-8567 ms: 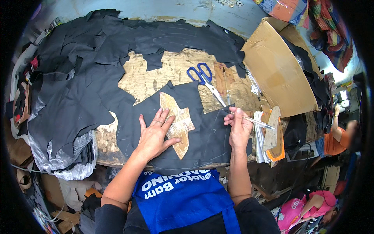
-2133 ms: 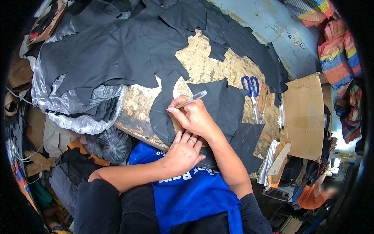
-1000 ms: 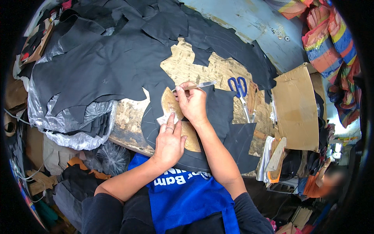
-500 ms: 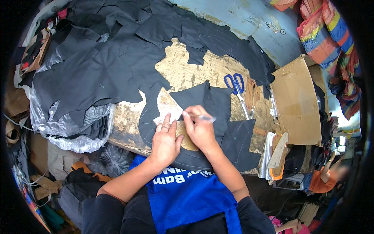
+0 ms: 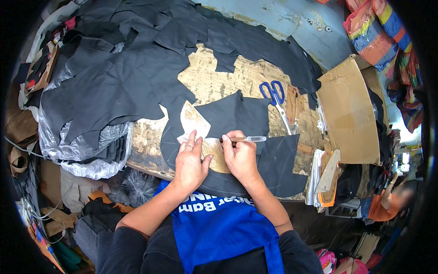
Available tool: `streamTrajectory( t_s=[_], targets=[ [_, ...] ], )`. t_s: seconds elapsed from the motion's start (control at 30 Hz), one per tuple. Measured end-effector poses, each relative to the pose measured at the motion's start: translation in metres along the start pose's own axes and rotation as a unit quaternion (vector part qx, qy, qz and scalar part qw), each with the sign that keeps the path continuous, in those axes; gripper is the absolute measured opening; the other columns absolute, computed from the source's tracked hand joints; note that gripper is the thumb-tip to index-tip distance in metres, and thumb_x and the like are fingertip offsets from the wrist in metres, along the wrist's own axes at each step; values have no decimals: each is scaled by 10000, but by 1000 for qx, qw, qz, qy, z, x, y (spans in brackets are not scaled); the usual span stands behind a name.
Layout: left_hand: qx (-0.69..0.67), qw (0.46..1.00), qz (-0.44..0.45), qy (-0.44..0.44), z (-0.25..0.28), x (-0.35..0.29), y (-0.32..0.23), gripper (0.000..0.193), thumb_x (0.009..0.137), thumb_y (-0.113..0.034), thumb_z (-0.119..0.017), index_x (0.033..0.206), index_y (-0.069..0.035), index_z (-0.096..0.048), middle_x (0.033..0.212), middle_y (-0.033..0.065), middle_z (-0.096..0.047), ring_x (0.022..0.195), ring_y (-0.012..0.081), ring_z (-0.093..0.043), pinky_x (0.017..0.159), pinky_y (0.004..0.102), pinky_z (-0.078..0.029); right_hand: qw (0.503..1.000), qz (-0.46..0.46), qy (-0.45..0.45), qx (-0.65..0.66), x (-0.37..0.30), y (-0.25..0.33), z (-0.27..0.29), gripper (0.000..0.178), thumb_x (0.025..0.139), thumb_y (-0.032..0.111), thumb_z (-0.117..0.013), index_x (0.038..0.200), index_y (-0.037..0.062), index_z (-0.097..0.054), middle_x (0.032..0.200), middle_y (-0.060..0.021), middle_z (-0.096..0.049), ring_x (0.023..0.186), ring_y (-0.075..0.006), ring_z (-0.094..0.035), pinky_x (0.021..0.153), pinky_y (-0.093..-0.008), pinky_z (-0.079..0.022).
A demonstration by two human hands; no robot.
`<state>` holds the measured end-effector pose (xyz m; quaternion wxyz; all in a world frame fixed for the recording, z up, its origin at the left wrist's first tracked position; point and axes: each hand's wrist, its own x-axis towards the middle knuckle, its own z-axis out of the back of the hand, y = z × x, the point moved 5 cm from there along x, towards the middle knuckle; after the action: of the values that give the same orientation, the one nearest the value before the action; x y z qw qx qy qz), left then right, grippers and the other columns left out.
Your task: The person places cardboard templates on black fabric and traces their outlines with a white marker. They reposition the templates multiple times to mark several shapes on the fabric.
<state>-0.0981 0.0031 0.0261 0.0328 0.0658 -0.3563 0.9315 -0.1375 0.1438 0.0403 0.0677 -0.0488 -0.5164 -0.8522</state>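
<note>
Tan-and-white pattern template point(image 5: 195, 119) flat on black sheet material point(image 5: 237, 113), long axis slanting from far left to near right, between left hand point(image 5: 188, 160), laid across its left middle, and right hand point(image 5: 242, 156), apart from the other, pinched round a clear-barrelled pen point(image 5: 255, 139) at the right edge; scuffed, curved, pointed far end.

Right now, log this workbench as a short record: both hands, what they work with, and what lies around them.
Left hand: resting on the template
Right hand: gripping a clear pen by the template's right edge
Under template: black sheet
Beyond right hand: blue-handled scissors on the wooden table
Far right: upright brown cardboard
</note>
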Motion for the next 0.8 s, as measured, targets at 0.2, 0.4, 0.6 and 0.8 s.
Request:
streamTrajectory(
  t_s=[0.2,0.4,0.6,0.8],
  targets=[
    [10,1000,-12,-13,2,0,-2,506,721,-119,-721,1152,93,-561,1311,260,-474,1011,383,-566,899,409,-459,991,86,20,-98,-44,20,21,78,852,42,-619,877,-26,-590,727,-142,-623,604,-222,-644,537,-317,-485],
    [-163,983,64,45,12,15,21,430,772,-1,-616,1194,55,-551,1344,220,-462,895,212,-654,739,285,-538,991,62,110,-41,-54,26,30,75,833,52,-654,859,-15,-630,793,-120,-664,678,-175,-658,597,-272,-499],
    [-461,859,187,120,10,21,49,410,927,14,-386,1330,81,-411,1416,195,-374,949,218,-651,803,256,-533,975,95,192,62,-36,25,-27,111,854,93,-651,891,-11,-636,822,-113,-668,718,-206,-655,650,-302,-506],
    [-449,871,168,106,10,20,48,388,920,28,-385,1298,81,-453,1407,193,-381,935,222,-657,794,260,-535,974,140,177,35,-31,32,-37,108,841,97,-657,882,-1,-636,816,-120,-661,715,-244,-655,645,-327,-509]
  ],
)
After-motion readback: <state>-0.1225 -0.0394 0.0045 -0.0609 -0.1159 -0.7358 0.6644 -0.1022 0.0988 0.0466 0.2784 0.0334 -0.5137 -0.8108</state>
